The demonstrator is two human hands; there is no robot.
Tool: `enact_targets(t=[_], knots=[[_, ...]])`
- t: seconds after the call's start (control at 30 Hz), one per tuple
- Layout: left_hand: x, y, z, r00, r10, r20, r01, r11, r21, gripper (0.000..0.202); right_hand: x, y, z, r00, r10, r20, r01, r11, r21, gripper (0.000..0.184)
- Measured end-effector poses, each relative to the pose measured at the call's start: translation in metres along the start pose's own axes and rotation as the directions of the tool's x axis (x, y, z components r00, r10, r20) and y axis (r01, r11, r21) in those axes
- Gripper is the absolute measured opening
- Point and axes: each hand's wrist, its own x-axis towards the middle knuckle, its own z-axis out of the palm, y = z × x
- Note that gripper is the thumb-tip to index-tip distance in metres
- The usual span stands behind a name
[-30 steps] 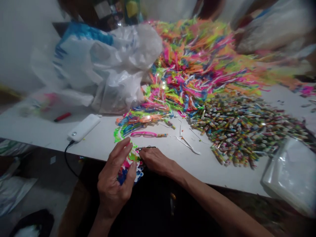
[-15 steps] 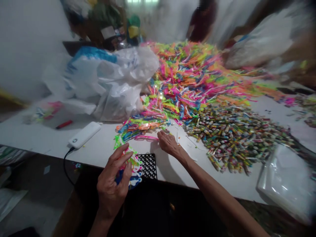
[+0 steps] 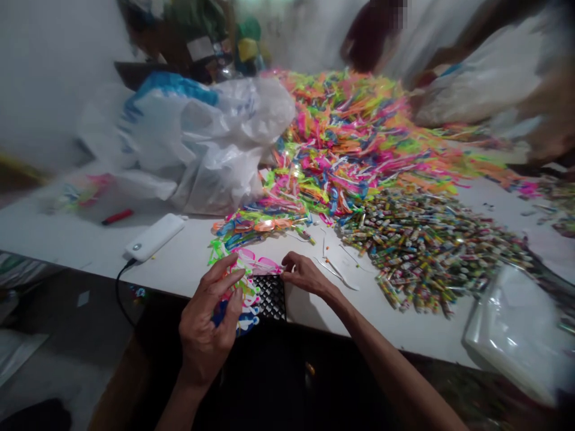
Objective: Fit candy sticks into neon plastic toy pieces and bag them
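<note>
My left hand lies over a row of green, pink, white and blue plastic pieces, its fingers stretched and its thumb apart. These pieces overlap the left side of a black perforated tray at the table's front edge. With bent fingers pinched together, my right hand grips the right end of a pink toy glasses frame. The frame lies sideways just above the tray's far edge, its left end near my left fingertips. Part of the pieces is hidden beneath my left hand.
A big heap of neon plastic pieces fills the back, beside a white plastic bag. To the right lie many small printed tubes and a clear bag. A white power bank sits left. A person is behind.
My right hand has drawn back toward me from the small pile of pieces, bringing the pink toy glasses frame to the tray's far edge. My left hand has hardly moved.
</note>
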Motion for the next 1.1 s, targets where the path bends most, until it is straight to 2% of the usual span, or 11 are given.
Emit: enact_targets(t=[0.1,0.17,0.3,0.43,0.53,0.63,0.73,0.8,0.87,1.0,1.1], knots=[[0.0,0.001,-0.001,1.0,-0.018,0.003,0.018,1.0,0.014,0.027,-0.004,-0.003,0.005,0.995,-0.082,-0.049,0.074,0.988,-0.136,0.012],[0.0,0.002,-0.001,1.0,-0.026,-0.001,0.026,0.999,0.018,0.027,-0.006,-0.004,0.008,0.992,-0.077,-0.095,0.063,0.988,-0.142,0.012],[0.0,0.004,-0.001,0.999,-0.035,-0.004,0.035,0.999,0.037,0.027,-0.007,-0.005,0.018,0.989,0.024,-0.146,0.012,0.97,0.243,0.013],[0.002,0.003,0.0,0.999,-0.031,0.006,0.031,0.998,0.061,0.028,-0.005,-0.013,0.032,0.999,0.009,0.045,-0.036,0.766,0.642,0.016],[0.003,0.003,0.0,1.0,-0.013,0.013,0.012,0.998,0.058,0.029,-0.002,-0.022,0.039,0.986,-0.083,0.144,-0.054,0.658,0.751,0.018],[0.002,0.003,0.0,1.0,-0.01,0.011,0.01,0.998,0.061,0.029,0.002,-0.025,0.041,0.976,-0.132,0.171,-0.046,0.645,0.763,0.016],[0.0,0.002,-0.001,0.999,-0.017,0.027,0.015,0.996,0.083,0.029,0.008,-0.023,0.04,0.981,-0.17,0.09,0.073,0.762,0.644,0.011],[-0.001,0.0,0.0,0.999,-0.022,0.039,0.018,0.995,0.1,0.029,0.011,-0.022,0.037,0.974,-0.219,0.054,0.172,0.877,0.448,0.008],[0.0,-0.003,0.0,0.998,0.015,0.06,-0.021,0.993,0.116,0.032,0.012,-0.024,0.034,0.957,-0.276,0.088,0.255,0.947,0.193,0.01],[0.007,-0.005,-0.002,0.965,0.178,0.191,-0.22,0.949,0.226,0.046,0.012,-0.04,0.03,0.913,-0.356,0.199,0.396,0.89,-0.227,0.015],[0.015,-0.006,-0.006,0.914,0.239,0.328,-0.334,0.903,0.272,0.051,0.022,-0.047,0.021,0.865,-0.367,0.342,0.457,0.858,-0.236,0.014]])
